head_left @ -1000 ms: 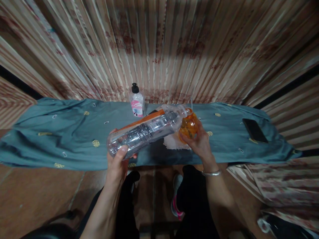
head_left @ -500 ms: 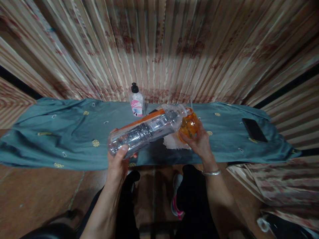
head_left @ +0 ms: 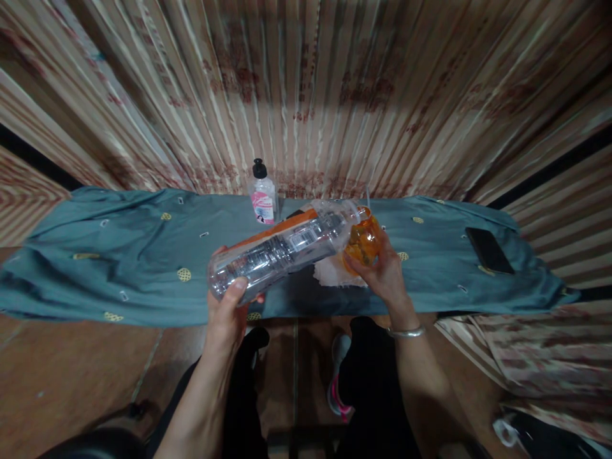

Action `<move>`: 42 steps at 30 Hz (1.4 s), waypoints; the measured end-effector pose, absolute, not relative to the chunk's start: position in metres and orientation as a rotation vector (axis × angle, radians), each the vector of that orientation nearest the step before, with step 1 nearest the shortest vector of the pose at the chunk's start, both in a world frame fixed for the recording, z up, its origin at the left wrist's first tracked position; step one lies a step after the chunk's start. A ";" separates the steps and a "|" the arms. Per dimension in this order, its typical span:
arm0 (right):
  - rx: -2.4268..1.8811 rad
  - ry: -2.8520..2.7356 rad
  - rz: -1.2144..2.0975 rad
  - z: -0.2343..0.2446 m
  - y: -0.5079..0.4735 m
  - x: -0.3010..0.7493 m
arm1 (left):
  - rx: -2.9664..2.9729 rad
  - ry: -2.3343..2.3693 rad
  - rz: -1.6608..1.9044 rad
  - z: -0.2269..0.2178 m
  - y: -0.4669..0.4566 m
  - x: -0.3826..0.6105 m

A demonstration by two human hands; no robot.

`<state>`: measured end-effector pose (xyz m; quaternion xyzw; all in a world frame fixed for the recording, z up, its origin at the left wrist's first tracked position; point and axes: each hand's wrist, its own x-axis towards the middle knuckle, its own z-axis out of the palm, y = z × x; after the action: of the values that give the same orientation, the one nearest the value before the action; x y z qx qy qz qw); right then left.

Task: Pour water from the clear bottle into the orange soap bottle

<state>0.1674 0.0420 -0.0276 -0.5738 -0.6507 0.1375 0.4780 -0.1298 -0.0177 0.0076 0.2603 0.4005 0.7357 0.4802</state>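
My left hand (head_left: 229,315) is closed around the base of a large clear plastic bottle (head_left: 282,248) with an orange label. The bottle is tilted, its neck pointing to the right and a little up. Its mouth is at the top of an orange see-through container (head_left: 364,241), which my right hand (head_left: 385,271) grips from the right side. Whether the bottle's mouth touches the container, I cannot tell. Beneath the container lies a pale cloth or paper towel (head_left: 329,274), partly hidden. A thin clear stick or straw (head_left: 368,195) shows behind the container.
A clear pump bottle (head_left: 262,203) with a black top and pink label stands at the back of the table, whose teal cloth (head_left: 143,255) bears pineapple prints. A black phone (head_left: 488,250) lies at the right. Behind hangs a striped curtain (head_left: 306,95).
Almost nothing differs. Both hands keep their hold on the bottle and the container, and the whole view has shifted very slightly.
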 end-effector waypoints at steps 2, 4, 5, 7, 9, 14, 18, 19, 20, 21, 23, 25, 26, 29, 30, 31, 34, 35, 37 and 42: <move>-1.412 -1.593 0.341 -0.027 0.042 0.168 | 0.637 0.984 1.793 0.008 -0.018 -0.130; -1.412 -1.592 0.337 -0.027 0.042 0.169 | 0.636 0.978 1.795 0.009 -0.019 -0.129; -1.409 -1.590 0.331 -0.027 0.041 0.169 | 0.636 0.973 1.796 0.010 -0.019 -0.129; -1.406 -1.587 0.312 -0.027 0.041 0.169 | 0.638 0.970 1.796 0.011 -0.019 -0.128; -1.415 -1.585 0.302 -0.027 0.041 0.170 | 0.646 0.974 1.792 0.011 -0.019 -0.127; -1.413 -1.608 0.322 -0.027 0.042 0.170 | 0.645 0.980 1.790 0.009 -0.019 -0.129; -1.404 -1.611 0.319 -0.030 0.043 0.171 | 0.633 0.961 1.797 0.008 -0.019 -0.129; -1.405 -1.611 0.318 -0.031 0.043 0.172 | 0.635 0.958 1.793 0.008 -0.019 -0.130; -1.407 -1.611 0.317 -0.032 0.043 0.172 | 0.635 0.959 1.788 0.008 -0.019 -0.130; -1.408 -1.611 0.315 -0.032 0.044 0.172 | 0.635 0.960 1.786 0.008 -0.019 -0.130; -1.404 -1.610 0.313 -0.033 0.044 0.172 | 0.629 0.963 1.788 0.007 -0.019 -0.130; -1.395 -1.606 0.316 -0.032 0.044 0.172 | 0.621 0.971 1.790 0.007 -0.019 -0.130; -1.390 -1.604 0.320 -0.032 0.044 0.171 | 0.618 0.978 1.791 0.007 -0.019 -0.129; -1.390 -1.606 0.328 -0.031 0.044 0.170 | 0.610 0.989 1.788 0.009 -0.020 -0.129; -1.392 -1.606 0.324 -0.030 0.043 0.170 | 0.610 0.987 1.787 0.009 -0.020 -0.129; -1.393 -1.605 0.315 -0.030 0.043 0.169 | 0.611 0.982 1.786 0.010 -0.021 -0.129; -1.394 -1.602 0.297 -0.029 0.043 0.169 | 0.622 0.975 1.790 0.011 -0.020 -0.128; -1.395 -1.600 0.299 -0.029 0.043 0.169 | 0.626 0.973 1.794 0.012 -0.020 -0.128; -1.404 -1.592 0.311 -0.028 0.043 0.169 | 0.635 0.969 1.797 0.012 -0.019 -0.128; -1.424 -1.578 0.310 -0.027 0.042 0.168 | 0.632 0.969 1.806 0.011 -0.019 -0.129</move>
<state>0.1684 0.0421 -0.0273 -0.5827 -0.6459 0.1267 0.4767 -0.1295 -0.0187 0.0111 0.2588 0.3970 0.7396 0.4779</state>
